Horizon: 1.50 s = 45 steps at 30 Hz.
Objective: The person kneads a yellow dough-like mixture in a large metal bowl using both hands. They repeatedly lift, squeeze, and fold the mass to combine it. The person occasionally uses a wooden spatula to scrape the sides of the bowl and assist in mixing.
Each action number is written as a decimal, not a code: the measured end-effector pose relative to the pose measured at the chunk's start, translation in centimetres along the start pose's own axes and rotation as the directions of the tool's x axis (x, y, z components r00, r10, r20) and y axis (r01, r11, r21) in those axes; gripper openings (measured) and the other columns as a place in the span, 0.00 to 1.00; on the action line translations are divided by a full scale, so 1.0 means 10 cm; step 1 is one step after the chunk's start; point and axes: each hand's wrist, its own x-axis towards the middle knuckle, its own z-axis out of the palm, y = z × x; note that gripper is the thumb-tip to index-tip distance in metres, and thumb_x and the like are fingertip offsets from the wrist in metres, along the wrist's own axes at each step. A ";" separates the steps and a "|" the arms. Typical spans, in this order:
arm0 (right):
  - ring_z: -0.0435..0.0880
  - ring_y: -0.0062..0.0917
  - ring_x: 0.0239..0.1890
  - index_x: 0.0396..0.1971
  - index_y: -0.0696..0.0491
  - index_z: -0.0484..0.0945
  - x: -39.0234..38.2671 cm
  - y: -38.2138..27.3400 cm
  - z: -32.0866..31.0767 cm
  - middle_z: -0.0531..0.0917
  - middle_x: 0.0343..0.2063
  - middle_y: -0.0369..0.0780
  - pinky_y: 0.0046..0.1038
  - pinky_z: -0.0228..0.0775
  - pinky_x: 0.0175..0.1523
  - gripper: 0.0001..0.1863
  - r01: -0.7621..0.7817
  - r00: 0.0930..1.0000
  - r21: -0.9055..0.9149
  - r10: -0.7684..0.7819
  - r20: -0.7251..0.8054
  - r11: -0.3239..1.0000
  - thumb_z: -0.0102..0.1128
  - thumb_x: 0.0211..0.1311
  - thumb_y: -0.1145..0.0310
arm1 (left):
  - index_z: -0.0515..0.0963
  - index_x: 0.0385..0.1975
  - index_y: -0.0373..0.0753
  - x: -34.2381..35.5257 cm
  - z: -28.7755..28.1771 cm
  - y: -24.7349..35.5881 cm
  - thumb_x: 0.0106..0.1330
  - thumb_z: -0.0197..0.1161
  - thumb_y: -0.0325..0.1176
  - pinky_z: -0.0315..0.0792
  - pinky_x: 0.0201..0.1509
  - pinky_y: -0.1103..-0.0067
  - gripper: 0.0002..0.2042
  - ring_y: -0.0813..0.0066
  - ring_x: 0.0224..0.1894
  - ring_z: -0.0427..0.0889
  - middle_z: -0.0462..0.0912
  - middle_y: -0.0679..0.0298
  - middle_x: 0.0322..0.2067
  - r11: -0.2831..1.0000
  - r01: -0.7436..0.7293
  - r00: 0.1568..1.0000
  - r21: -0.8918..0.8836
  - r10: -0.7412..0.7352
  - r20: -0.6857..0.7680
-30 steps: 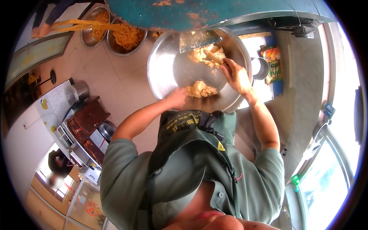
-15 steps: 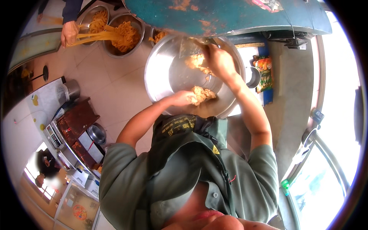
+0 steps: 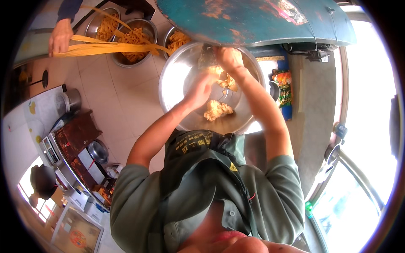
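The worker's shirt (image 3: 276, 198) is grey-green, short-sleeved and buttoned. Over the shirt's front hangs a dark apron (image 3: 190, 144) printed in yellow.

The floor (image 3: 109, 92) is pinkish and tiled. Along its left edge stands a worn brown cabinet (image 3: 80, 126); beyond its right edge, a window (image 3: 350, 211) glares with white light.

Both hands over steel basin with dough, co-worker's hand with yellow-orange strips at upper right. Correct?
Wrong side: the head view shows the co-worker's hand with yellow-orange strips at upper left. Left hand and right hand over steel basin with dough: correct.
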 end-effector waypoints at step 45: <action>0.88 0.39 0.42 0.52 0.62 0.79 -2.28 0.84 -0.10 0.87 0.40 0.52 0.35 0.79 0.49 0.21 -0.336 0.907 0.741 0.412 0.089 0.581 0.60 0.71 0.60 | 0.73 0.57 0.43 -0.63 0.72 -0.80 0.52 0.75 0.27 0.77 0.56 0.63 0.30 0.52 0.56 0.76 0.72 0.56 0.53 0.869 0.203 0.969 0.451 -0.246 0.037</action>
